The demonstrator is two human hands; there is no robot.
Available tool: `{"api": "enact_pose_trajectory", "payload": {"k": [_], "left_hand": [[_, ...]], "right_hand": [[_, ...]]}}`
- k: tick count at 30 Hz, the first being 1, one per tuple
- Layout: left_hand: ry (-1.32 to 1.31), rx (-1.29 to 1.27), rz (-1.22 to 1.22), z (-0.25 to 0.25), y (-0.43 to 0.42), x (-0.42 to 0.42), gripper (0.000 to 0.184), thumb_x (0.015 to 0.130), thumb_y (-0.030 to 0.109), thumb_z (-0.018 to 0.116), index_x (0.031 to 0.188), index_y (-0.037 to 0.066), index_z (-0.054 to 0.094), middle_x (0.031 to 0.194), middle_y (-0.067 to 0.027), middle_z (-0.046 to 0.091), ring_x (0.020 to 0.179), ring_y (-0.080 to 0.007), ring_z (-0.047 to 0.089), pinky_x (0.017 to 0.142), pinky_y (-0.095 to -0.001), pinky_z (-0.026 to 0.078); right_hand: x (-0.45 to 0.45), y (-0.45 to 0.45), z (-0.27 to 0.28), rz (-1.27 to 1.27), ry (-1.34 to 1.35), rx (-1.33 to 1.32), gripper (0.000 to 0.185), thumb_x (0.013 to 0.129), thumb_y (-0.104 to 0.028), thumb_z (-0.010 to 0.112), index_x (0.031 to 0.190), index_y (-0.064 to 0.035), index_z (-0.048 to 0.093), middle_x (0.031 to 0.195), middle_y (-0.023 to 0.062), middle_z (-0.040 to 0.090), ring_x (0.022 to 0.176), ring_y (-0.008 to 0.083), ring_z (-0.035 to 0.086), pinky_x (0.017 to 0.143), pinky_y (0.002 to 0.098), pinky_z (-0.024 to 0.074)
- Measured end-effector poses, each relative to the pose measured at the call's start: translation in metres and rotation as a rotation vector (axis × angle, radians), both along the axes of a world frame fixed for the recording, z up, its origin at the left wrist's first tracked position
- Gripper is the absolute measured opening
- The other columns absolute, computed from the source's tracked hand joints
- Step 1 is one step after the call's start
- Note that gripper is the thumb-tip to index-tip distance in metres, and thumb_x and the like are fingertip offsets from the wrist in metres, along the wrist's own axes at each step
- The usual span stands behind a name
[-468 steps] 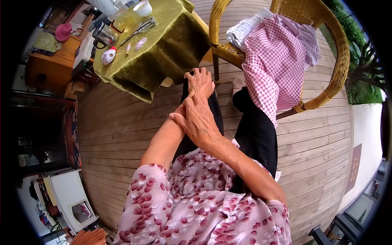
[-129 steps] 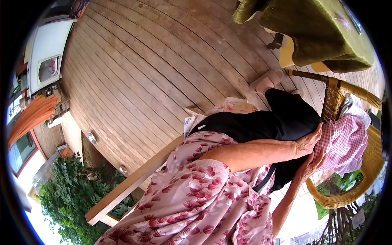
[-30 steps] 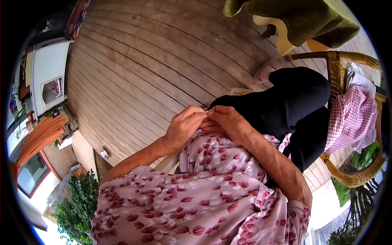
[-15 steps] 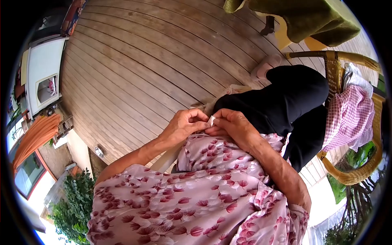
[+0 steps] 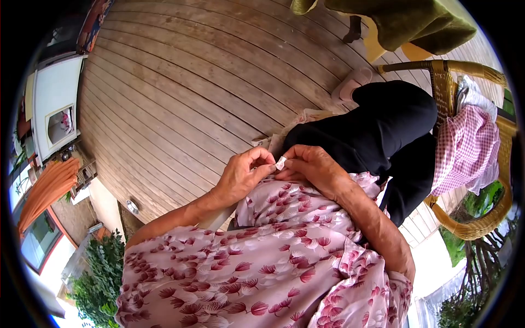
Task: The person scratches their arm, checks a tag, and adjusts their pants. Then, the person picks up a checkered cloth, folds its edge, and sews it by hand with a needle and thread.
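Over my lap, my right hand (image 5: 314, 167) pinches a small pale scrap of cloth (image 5: 281, 163) between thumb and forefinger. Just left of it, my left hand (image 5: 240, 174) has its thumb and forefinger tips brought close together, a short way off the cloth. Whatever is between those left fingertips, if anything, is too small to make out. Under both hands lies the pink floral shirt (image 5: 273, 257) I wear. Black trousers (image 5: 363, 123) cover the legs, which reach to the right.
A wooden plank floor (image 5: 191, 82) spreads ahead. To the right stands a wicker chair (image 5: 481, 224) with a checked pink cloth (image 5: 467, 142) over it. A green cloth (image 5: 404, 24) hangs at the top right. A white cabinet (image 5: 57, 98) and an orange cloth (image 5: 49, 188) are left.
My left fingertips have drawn slightly left, away from the pale cloth they were touching. My right hand keeps its pinch. The whole view has shifted a little.
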State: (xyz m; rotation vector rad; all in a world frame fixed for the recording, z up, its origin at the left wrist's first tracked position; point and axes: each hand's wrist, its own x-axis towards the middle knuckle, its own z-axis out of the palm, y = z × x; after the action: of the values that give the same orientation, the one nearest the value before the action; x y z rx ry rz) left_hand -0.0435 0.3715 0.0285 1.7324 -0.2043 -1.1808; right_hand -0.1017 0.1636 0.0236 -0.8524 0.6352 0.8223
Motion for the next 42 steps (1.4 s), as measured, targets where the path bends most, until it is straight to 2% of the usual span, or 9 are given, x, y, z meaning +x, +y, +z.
{"api": "enact_pose_trajectory", "payload": {"k": [5, 8, 21, 25, 27, 31, 36, 38, 42], "left_hand": [[-0.070, 0.038, 0.044, 0.001, -0.001, -0.004, 0.014, 0.090, 0.011, 0.066, 0.098, 0.000, 0.062, 0.088, -0.0073, 0.067, 0.081, -0.0132, 0.063, 0.075, -0.0289, 0.050], [-0.143, 0.057, -0.010, 0.004, -0.003, -0.003, 0.012, 0.092, 0.009, 0.065, 0.098, 0.000, 0.060, 0.088, -0.0006, 0.062, 0.080, -0.0057, 0.056, 0.073, -0.0219, 0.048], [-0.417, 0.010, -0.097, 0.009, -0.011, -0.009, 0.014, 0.090, 0.007, 0.066, 0.102, 0.002, 0.062, 0.089, -0.0048, 0.065, 0.081, -0.0114, 0.063, 0.074, -0.0266, 0.051], [-0.016, -0.042, -0.072, -0.002, -0.014, 0.024, 0.027, 0.096, 0.010, 0.059, 0.122, 0.004, 0.057, 0.093, -0.0052, 0.067, 0.086, -0.0106, 0.063, 0.080, -0.0267, 0.051], [0.211, -0.161, -0.349, -0.021, -0.015, 0.047, 0.028, 0.095, 0.007, 0.059, 0.123, 0.005, 0.057, 0.094, -0.0062, 0.067, 0.089, -0.0109, 0.062, 0.081, -0.0275, 0.051], [0.130, -0.052, -0.740, -0.023, -0.034, 0.073, 0.025, 0.089, 0.009, 0.063, 0.113, 0.002, 0.063, 0.090, -0.0053, 0.066, 0.089, -0.0107, 0.062, 0.081, -0.0265, 0.051], [0.244, -0.063, -0.759, -0.033, -0.031, 0.082, 0.019, 0.084, 0.014, 0.067, 0.095, -0.001, 0.062, 0.079, -0.0016, 0.062, 0.076, -0.0083, 0.057, 0.070, -0.0260, 0.048], [0.367, -0.080, -0.665, -0.032, -0.028, 0.079, 0.020, 0.082, 0.015, 0.070, 0.090, 0.000, 0.060, 0.078, -0.0007, 0.060, 0.074, -0.0068, 0.055, 0.067, -0.0260, 0.046], [0.386, -0.096, -0.560, -0.032, -0.021, 0.063, 0.021, 0.082, 0.014, 0.071, 0.092, 0.000, 0.060, 0.077, -0.0002, 0.060, 0.074, -0.0066, 0.055, 0.066, -0.0249, 0.045]], "right_hand": [[0.000, -0.004, -0.003, 0.045, -0.026, 0.004, 0.011, 0.098, -0.005, 0.054, 0.098, 0.0022, 0.063, 0.085, 0.0088, 0.069, 0.081, 0.0132, 0.071, 0.068, 0.0208, 0.0571], [-0.002, -0.004, -0.004, 0.023, -0.041, 0.022, 0.011, 0.097, -0.005, 0.057, 0.097, 0.0033, 0.063, 0.086, 0.0093, 0.069, 0.080, 0.0137, 0.070, 0.070, 0.0214, 0.0570], [-0.005, -0.013, 0.006, 0.131, -0.212, -0.128, 0.010, 0.096, -0.005, 0.059, 0.098, 0.0045, 0.061, 0.087, 0.0054, 0.066, 0.085, 0.0122, 0.068, 0.075, 0.0223, 0.0536], [-0.006, -0.012, 0.006, 0.180, -0.333, -0.274, 0.005, 0.092, -0.001, 0.058, 0.092, 0.0021, 0.062, 0.085, 0.0111, 0.068, 0.076, 0.0170, 0.071, 0.068, 0.0274, 0.0550], [-0.007, -0.005, 0.010, 0.205, -0.496, -0.467, 0.006, 0.091, -0.003, 0.058, 0.093, 0.0019, 0.062, 0.084, 0.0138, 0.068, 0.073, 0.0209, 0.071, 0.067, 0.0304, 0.0546], [-0.010, 0.004, 0.009, 0.158, -0.728, -0.770, 0.009, 0.090, -0.007, 0.060, 0.093, 0.0016, 0.062, 0.083, 0.0198, 0.068, 0.068, 0.0315, 0.068, 0.065, 0.0379, 0.0533], [-0.002, -0.008, 0.002, 0.245, -0.492, -0.584, 0.016, 0.091, -0.011, 0.058, 0.092, 0.0044, 0.062, 0.077, 0.0170, 0.070, 0.071, 0.0293, 0.071, 0.068, 0.0366, 0.0545], [-0.001, -0.009, -0.002, 0.308, -0.546, -0.571, 0.012, 0.092, -0.008, 0.059, 0.093, 0.0041, 0.061, 0.079, 0.0131, 0.072, 0.074, 0.0191, 0.073, 0.067, 0.0295, 0.0546], [0.002, -0.010, -0.001, 0.268, -0.477, -0.505, 0.015, 0.090, -0.009, 0.058, 0.093, 0.0047, 0.063, 0.078, 0.0154, 0.071, 0.073, 0.0237, 0.074, 0.068, 0.0320, 0.0550]]}}
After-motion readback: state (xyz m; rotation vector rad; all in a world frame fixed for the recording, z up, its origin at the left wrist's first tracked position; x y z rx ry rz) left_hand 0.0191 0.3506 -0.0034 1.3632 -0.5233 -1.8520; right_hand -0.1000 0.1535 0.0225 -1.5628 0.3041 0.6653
